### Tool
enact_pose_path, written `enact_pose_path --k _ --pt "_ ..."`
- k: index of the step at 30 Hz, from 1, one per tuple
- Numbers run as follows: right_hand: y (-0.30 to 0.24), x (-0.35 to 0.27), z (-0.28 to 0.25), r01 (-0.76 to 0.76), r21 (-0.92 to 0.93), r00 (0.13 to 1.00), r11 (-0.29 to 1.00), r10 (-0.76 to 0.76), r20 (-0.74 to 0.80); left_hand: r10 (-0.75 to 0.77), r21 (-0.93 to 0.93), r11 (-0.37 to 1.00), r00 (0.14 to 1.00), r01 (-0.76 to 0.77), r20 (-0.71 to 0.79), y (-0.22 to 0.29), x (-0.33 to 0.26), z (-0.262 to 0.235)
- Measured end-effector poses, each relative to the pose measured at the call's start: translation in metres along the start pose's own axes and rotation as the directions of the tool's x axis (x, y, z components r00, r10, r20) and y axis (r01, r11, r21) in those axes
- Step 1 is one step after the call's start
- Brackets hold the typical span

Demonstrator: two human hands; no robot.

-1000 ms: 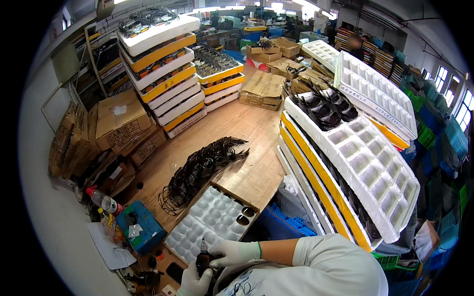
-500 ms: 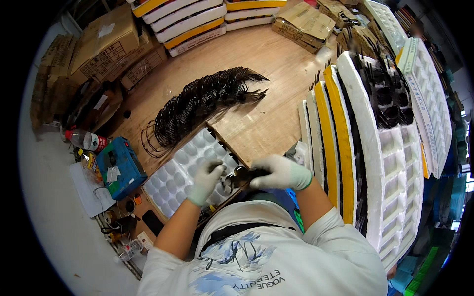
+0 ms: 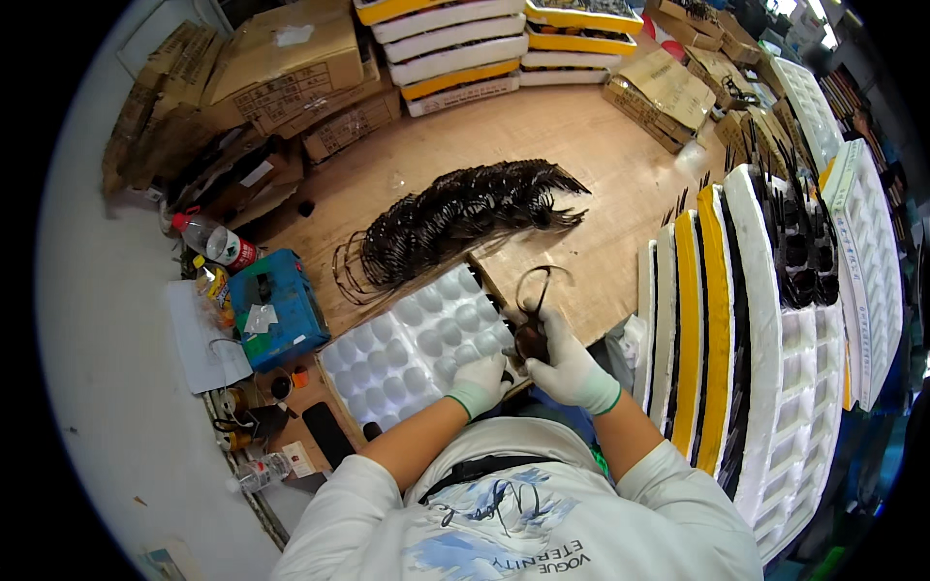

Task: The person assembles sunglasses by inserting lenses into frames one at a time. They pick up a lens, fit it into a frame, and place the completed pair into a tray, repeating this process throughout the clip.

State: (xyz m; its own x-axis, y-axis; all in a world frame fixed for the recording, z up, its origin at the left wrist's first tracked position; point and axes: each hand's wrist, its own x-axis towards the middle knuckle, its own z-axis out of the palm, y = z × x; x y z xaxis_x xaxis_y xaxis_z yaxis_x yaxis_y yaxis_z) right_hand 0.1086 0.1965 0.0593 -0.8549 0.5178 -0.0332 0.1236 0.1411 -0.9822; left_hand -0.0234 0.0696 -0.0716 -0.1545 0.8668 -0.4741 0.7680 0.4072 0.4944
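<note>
My right hand (image 3: 573,373), in a white glove, grips a pair of dark brown sunglasses (image 3: 531,341); the thin curved temples stick up past the fingers. Close by on the left, my gloved left hand (image 3: 479,383) is closed at the near right corner of a white tray (image 3: 418,341). Something small and dark shows at its fingertips, too small to name. Pale oval pieces, like lenses, fill the tray in rows. Beyond it, a long curved row of dark glasses (image 3: 465,218) lies nested together on the wooden table (image 3: 610,194).
On the left stand a blue box-shaped device (image 3: 281,315), bottles (image 3: 215,242) and a black phone (image 3: 329,434). Cardboard boxes (image 3: 291,73) and stacked foam trays (image 3: 450,58) line the back. Upright foam trays (image 3: 712,329), some holding dark glasses, stand close at my right.
My right hand has tilted the sunglasses upright, temples now pointing away. My left hand has moved off the tray's middle to its near right corner. The whole view has shifted.
</note>
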Motion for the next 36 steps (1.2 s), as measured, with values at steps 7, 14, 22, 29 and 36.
enact_pose_path --k 7,14,22,29,36 --pt "-0.025 -0.007 0.031 -0.061 -0.102 0.953 0.993 0.088 0.291 -0.097 -0.78 0.591 0.942 -0.206 -0.322 -0.028 -0.136 -0.057" --pt "-0.023 -0.026 0.151 0.031 -0.12 0.879 0.992 0.03 0.475 -0.31 -0.871 0.417 0.86 -0.26 -0.405 -0.051 -0.231 -0.079" --pt "-0.049 -0.06 0.207 -0.192 0.291 0.89 0.937 0.042 0.453 -0.259 -0.887 -0.099 0.873 -0.45 -0.414 -0.095 -0.269 -0.045" --pt "-0.062 -0.07 0.209 -0.07 0.146 0.856 0.987 -0.016 0.517 0.016 -0.825 -0.468 0.93 -0.318 -0.367 -0.097 -0.28 -0.055" --pt "-0.071 -0.087 0.21 0.078 -0.011 0.927 0.997 -0.069 0.368 -0.042 -0.878 -0.356 0.944 -0.32 -0.327 -0.094 -0.275 -0.05"
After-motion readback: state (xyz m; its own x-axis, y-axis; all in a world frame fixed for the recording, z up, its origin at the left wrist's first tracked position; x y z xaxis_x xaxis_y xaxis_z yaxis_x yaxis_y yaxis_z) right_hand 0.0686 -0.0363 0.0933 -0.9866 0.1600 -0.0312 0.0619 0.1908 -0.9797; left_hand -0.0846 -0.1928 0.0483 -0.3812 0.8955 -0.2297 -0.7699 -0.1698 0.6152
